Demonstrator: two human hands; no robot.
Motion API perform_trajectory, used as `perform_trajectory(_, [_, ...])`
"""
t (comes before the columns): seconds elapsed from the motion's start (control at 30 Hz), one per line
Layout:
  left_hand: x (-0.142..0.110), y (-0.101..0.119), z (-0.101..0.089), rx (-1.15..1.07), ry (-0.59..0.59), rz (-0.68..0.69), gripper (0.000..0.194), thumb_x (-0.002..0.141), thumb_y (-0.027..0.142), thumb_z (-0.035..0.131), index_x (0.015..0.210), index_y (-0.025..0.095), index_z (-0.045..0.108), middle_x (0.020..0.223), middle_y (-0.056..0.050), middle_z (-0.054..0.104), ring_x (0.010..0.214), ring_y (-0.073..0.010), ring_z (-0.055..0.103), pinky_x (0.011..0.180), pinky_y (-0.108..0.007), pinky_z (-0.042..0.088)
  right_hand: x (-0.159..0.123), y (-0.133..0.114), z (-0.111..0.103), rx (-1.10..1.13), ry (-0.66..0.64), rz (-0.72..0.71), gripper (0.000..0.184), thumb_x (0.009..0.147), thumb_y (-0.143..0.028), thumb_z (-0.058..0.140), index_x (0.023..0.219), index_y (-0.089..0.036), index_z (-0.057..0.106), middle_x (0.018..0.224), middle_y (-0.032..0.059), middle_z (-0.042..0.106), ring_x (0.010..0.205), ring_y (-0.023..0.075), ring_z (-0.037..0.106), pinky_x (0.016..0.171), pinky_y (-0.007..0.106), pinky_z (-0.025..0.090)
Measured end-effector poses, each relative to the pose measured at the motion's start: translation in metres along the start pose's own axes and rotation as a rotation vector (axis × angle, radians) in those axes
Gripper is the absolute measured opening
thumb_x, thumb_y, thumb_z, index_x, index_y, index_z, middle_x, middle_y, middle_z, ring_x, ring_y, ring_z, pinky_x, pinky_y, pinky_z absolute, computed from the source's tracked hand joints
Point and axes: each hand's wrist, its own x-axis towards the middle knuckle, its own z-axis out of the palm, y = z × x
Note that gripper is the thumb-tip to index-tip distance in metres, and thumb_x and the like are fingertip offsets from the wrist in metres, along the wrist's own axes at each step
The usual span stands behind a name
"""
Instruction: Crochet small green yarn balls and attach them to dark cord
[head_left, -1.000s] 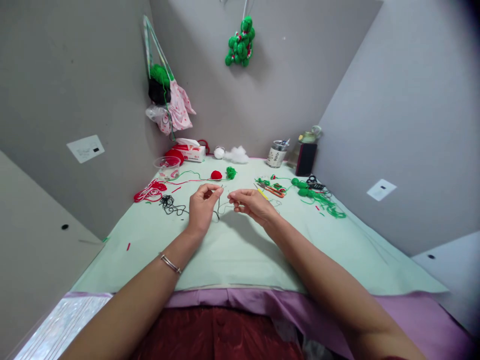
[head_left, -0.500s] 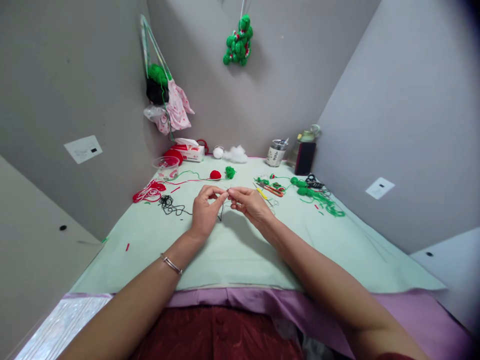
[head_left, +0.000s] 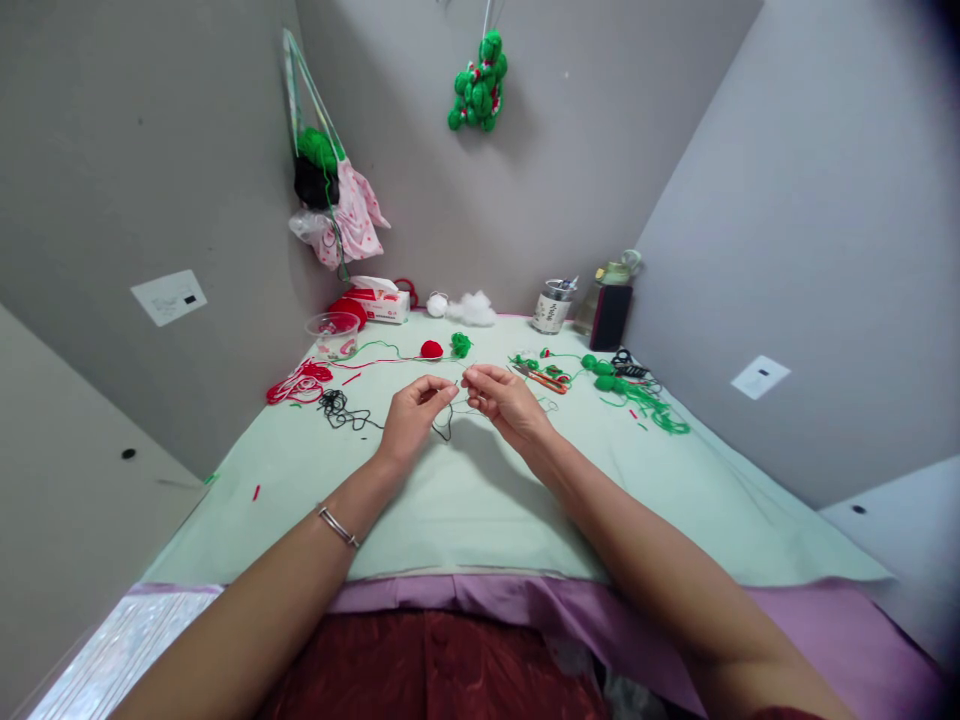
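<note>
My left hand (head_left: 411,415) is closed in a pinch on black yarn (head_left: 450,425), which hangs in a loop below its fingers. A short dark end sticks up at the fingertips. Just to the right, with a small gap between, my right hand (head_left: 508,402) is also pinched. Whatever lies between its fingertips is too small to make out. A loose tangle of black yarn (head_left: 339,408) rests on the pale green cloth left of my hands. Beyond them sit a red yarn ball (head_left: 431,349) and a small green yarn bundle (head_left: 460,345).
Red yarn (head_left: 300,382) and a clear tub (head_left: 333,338) lie at left, near a tissue box (head_left: 386,304). White stuffing (head_left: 474,309) is at the back. Orange-handled snips (head_left: 547,379), green yarn (head_left: 660,408), a pen tin (head_left: 553,308) and a phone (head_left: 610,318) are at right.
My hands have come apart at the fingertips, leaving a small gap. The right hand has shifted slightly right and up, and the hanging black loop has swung a little.
</note>
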Motion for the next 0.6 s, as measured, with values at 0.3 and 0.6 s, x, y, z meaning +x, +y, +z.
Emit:
perform_trajectory(0.3, [0.004,0.003,-0.012,-0.22,-0.167,-0.232,0.024,0.074,0.038,0.077,0.083,0.017,0.07,0.092,-0.006,0.07,0.092,-0.0173,0.062,0.091,-0.031,0.045,0.026,-0.053,-0.08,-0.069,0.246,-0.19,0.026,0.075,-0.032,0.078,0.069,-0.019,0.056,0.072,0.0015,0.064,0.071,0.0112,0.063,0.055,0.023,0.043])
perform_trajectory(0.6, [0.007,0.008,-0.018,-0.135,-0.134,-0.254,0.028,0.069,0.04,0.079,0.081,0.017,0.067,0.072,0.001,0.059,0.062,-0.009,0.054,0.065,-0.024,0.042,0.014,-0.097,-0.14,-0.164,0.422,-0.324,0.031,0.073,-0.03,0.068,0.067,-0.024,0.038,0.082,0.0034,0.066,0.044,0.0057,0.016,0.041,0.023,0.014])
